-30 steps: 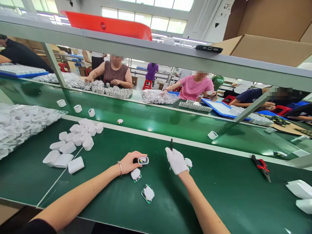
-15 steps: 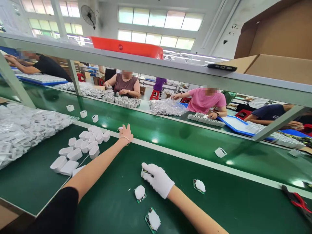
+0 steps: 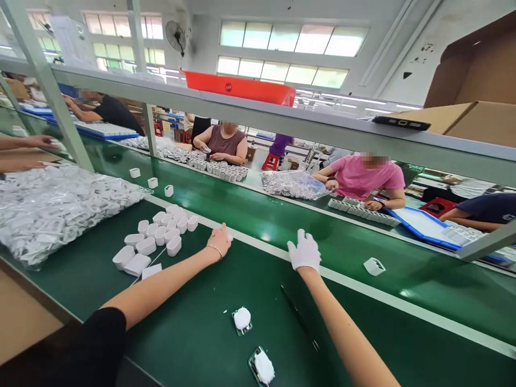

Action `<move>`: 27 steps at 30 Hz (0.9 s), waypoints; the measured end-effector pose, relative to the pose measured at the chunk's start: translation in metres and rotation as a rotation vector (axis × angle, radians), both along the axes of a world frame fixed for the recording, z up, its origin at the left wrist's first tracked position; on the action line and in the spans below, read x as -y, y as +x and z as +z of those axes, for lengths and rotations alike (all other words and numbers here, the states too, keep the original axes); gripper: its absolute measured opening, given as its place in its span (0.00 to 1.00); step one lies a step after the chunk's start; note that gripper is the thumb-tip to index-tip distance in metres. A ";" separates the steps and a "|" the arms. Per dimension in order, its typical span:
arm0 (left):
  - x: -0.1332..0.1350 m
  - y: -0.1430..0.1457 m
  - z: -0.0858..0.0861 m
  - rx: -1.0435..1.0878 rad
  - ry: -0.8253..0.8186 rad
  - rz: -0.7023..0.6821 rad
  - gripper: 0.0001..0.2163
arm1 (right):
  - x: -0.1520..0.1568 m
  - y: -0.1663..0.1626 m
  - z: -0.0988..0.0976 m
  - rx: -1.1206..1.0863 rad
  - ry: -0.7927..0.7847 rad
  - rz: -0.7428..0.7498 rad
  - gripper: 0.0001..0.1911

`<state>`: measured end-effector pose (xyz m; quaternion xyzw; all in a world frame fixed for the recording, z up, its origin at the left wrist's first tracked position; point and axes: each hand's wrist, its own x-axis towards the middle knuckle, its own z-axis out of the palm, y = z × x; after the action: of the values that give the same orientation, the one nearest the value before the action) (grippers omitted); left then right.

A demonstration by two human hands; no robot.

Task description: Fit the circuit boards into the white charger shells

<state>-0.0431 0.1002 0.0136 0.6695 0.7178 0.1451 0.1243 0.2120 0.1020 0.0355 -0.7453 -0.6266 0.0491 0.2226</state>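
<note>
My bare left hand (image 3: 220, 243), with a bracelet at the wrist, lies at the far edge of the green table (image 3: 201, 322), beside the white strip along the conveyor belt (image 3: 282, 215). Its fingers are curled, and a bit of white shows at the fingertips. My gloved right hand (image 3: 305, 251) rests at the same strip with fingers stretched forward and nothing visible in it. A thin black tool (image 3: 299, 318) lies on the table beside my right forearm. Two small circuit boards with white parts (image 3: 242, 319) (image 3: 262, 367) lie near the front.
A cluster of white housings (image 3: 161, 232) lies left of my left hand, and a heap of bagged white parts (image 3: 52, 209) lies further left. Single housings (image 3: 374, 266) (image 3: 152, 183) ride the belt. Other people work across the belt. A shelf (image 3: 282, 115) runs overhead.
My left hand has drawn back from the belt to the table's edge. My right hand has moved forward to the strip, and the black tool now lies on the table. The view has tilted up.
</note>
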 end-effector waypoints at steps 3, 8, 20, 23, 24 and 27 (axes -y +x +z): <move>0.030 0.000 -0.007 -0.018 -0.016 -0.092 0.26 | 0.017 -0.053 -0.007 0.006 -0.048 0.291 0.30; 0.025 -0.036 0.014 -0.163 0.007 0.088 0.16 | 0.049 -0.123 -0.025 0.006 -0.164 0.458 0.37; 0.033 -0.028 0.019 -0.181 -0.062 -0.012 0.12 | 0.113 -0.065 -0.022 -0.041 -0.221 0.377 0.30; 0.053 -0.005 0.004 -0.080 -0.101 -0.136 0.09 | 0.114 -0.068 -0.032 -0.109 -0.116 0.366 0.38; 0.059 -0.001 0.001 -0.045 -0.099 -0.165 0.08 | 0.112 -0.071 -0.036 -0.154 -0.068 0.369 0.38; 0.070 0.001 -0.004 0.072 -0.053 -0.232 0.07 | 0.106 -0.080 -0.045 -0.271 0.020 0.378 0.29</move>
<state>-0.0422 0.0301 0.0094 0.7389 0.6343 0.1346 0.1834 0.1321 -0.0040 -0.0098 -0.5991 -0.7197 0.1834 0.2992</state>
